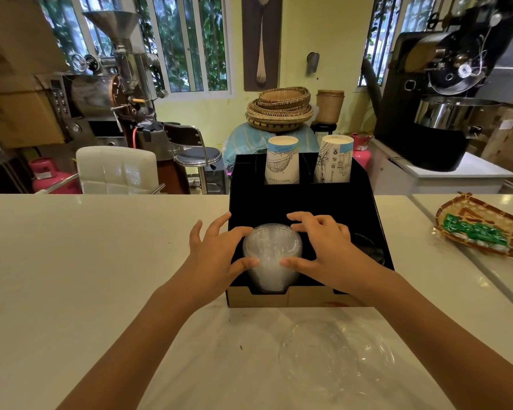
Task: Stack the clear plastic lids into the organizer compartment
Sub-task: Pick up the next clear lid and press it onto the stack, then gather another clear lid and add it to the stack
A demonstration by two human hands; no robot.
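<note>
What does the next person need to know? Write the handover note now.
Left hand and right hand: both clasp the stack of clear lids, fingers on either side.
Stack sits in the front-left compartment of the black organizer.
Done: that stack is in the compartment.
Left: clear plastic, seemingly lids or wrap, lies on the counter in front; check it, add any lids, then let go.
</note>
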